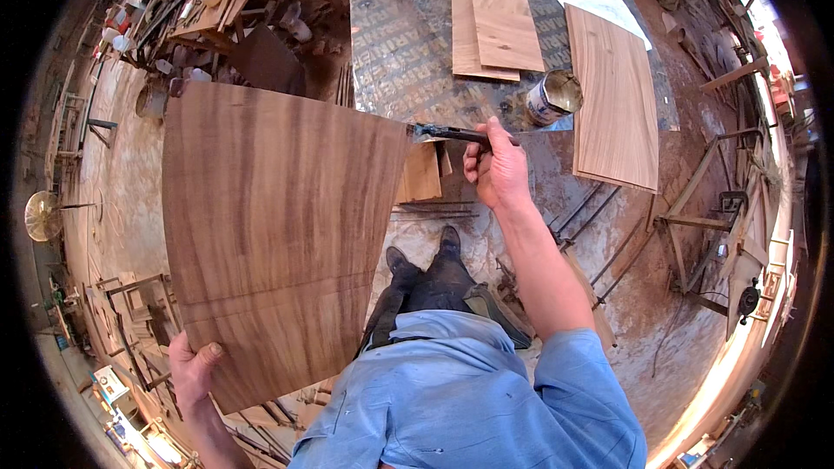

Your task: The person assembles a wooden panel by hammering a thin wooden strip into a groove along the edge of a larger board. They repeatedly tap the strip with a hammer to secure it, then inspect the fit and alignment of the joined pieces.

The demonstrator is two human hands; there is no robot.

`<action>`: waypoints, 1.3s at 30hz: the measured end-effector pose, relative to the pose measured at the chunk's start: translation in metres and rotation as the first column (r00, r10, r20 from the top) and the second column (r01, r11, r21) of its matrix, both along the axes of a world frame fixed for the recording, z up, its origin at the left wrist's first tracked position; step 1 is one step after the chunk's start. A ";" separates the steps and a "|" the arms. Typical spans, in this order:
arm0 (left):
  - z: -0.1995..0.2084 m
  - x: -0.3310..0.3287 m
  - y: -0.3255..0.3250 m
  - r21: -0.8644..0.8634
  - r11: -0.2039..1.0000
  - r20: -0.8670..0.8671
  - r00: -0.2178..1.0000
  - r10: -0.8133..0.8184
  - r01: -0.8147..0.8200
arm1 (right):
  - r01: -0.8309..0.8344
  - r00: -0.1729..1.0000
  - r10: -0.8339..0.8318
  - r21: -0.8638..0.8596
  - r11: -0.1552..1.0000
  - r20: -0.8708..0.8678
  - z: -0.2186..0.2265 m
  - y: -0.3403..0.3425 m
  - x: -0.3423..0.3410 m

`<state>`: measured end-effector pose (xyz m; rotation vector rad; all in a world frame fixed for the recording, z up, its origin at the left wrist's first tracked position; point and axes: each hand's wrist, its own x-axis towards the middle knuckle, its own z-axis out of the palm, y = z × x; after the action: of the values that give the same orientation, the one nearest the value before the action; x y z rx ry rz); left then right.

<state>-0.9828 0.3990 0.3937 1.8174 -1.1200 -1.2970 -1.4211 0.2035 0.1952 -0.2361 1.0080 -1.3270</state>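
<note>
So the biggest thing here is the pale, scuffed floor (638,326), which runs between the person's legs and the frames stacked off to the right, with a few dark bars lying across part of it. Next up is the worktable (395,26): its left edge runs away from the person, and its near edge sits beyond the boots, so there's a strip of floor between them. Then the one big wood panel (278,234), tilted out in front and to the person's left, its far right corner right by the table's near left corner; can't tell if those two touch. Nice looking piece, warm brown with darker streaks running lengthwise, plus a faint line across the lower part. Over on the table there's one wide light board (614,100) poking past the near edge, a white sheet (618,15) partly under it, and two narrower boards (506,22) overlapping farther back. One open can (553,97) sits between those and the wide one. Two hands: the left (193,365) pinches the panel's near left corner, thumb on the face, and the right (499,161) is wrapped around one dark-handled brush (452,133), bristles at the panel's far right corner.
</note>
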 end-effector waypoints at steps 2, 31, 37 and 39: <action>-0.001 0.002 0.001 -0.006 1.000 -0.002 1.000 0.014 -0.014 | 0.039 0.999 -0.039 0.018 0.999 0.022 0.001 0.001 -0.002; -0.030 0.046 -0.010 -0.162 0.913 -0.191 0.920 0.343 -0.374 | -0.295 0.947 0.315 -0.219 0.930 0.065 0.041 0.023 0.069; -0.032 0.043 -0.003 -0.167 0.907 -0.188 0.915 0.356 -0.387 | -0.378 0.918 0.395 -0.227 0.897 0.031 0.039 0.017 0.082; -0.031 0.039 -0.002 -0.167 0.905 -0.186 0.914 0.360 -0.390 | -0.383 0.919 0.395 -0.226 0.896 0.007 0.038 0.014 0.083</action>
<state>-0.9436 0.3969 0.3623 1.6519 -0.7403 -1.0327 -1.3378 0.2178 0.2331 -0.5414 0.7185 -1.0672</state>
